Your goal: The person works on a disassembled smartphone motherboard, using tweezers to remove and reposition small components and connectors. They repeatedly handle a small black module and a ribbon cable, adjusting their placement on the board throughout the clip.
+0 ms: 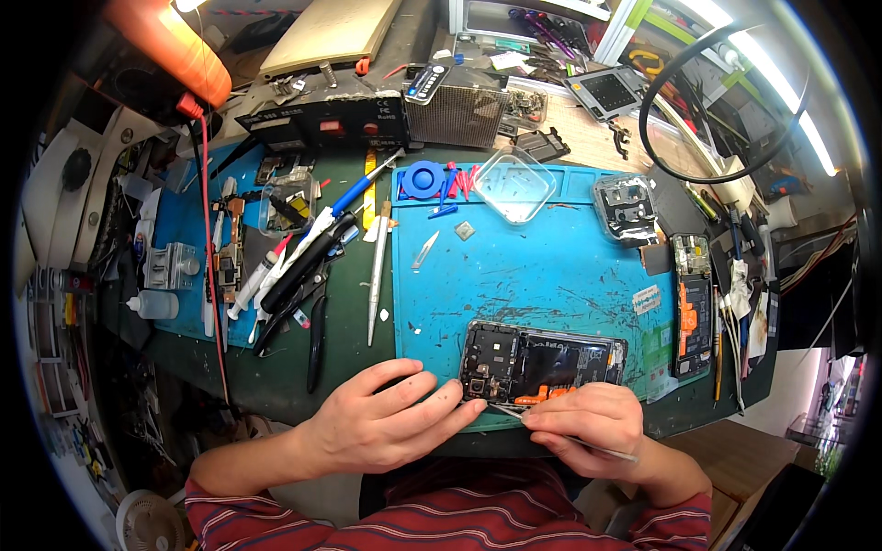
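Note:
An opened smartphone (574, 358) lies on the blue work mat (551, 266), its black battery, circuit parts and an orange strip exposed. My left hand (390, 418) rests at its lower left corner with fingers stretched out and apart, the fingertips at the phone's edge. Pinched in my right hand (588, 422) is a thin pointed metal tool (611, 451). Its tip reaches the phone's near edge, close to my left fingertips. Whether it is tweezers or a pick I cannot tell.
A second opened phone (691, 308) lies at the mat's right. Behind stand a clear plastic tray (515, 186) and a lidded clear box (625, 208). Pliers (317, 335), a syringe (257, 280) and a silver pen-like tool (378, 280) lie left. A red cable (210, 248) hangs there.

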Available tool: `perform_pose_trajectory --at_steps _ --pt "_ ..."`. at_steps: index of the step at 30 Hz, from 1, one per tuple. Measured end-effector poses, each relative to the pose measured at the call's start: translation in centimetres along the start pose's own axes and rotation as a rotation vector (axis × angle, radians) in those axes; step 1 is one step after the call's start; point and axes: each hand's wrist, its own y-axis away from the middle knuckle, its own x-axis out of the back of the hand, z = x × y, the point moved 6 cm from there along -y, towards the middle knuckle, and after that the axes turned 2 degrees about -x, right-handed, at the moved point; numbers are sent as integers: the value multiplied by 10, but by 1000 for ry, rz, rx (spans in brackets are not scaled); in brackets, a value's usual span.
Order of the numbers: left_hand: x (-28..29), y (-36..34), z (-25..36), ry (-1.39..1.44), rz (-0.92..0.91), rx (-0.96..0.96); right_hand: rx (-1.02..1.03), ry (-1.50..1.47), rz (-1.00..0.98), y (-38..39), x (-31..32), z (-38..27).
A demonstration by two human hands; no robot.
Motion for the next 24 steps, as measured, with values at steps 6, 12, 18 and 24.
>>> perform_pose_trajectory --at_steps 6,12,18,24 --pt "0 -1 1 -25 3 -8 -3 -14 1 0 0 1" --pt "1 -1 1 -27 3 -4 5 -8 8 1 0 1" --pt "2 1 1 -32 31 0 1 6 1 1 1 1" --pt "2 3 0 -33 32 -15 13 15 -9 0 1 0"
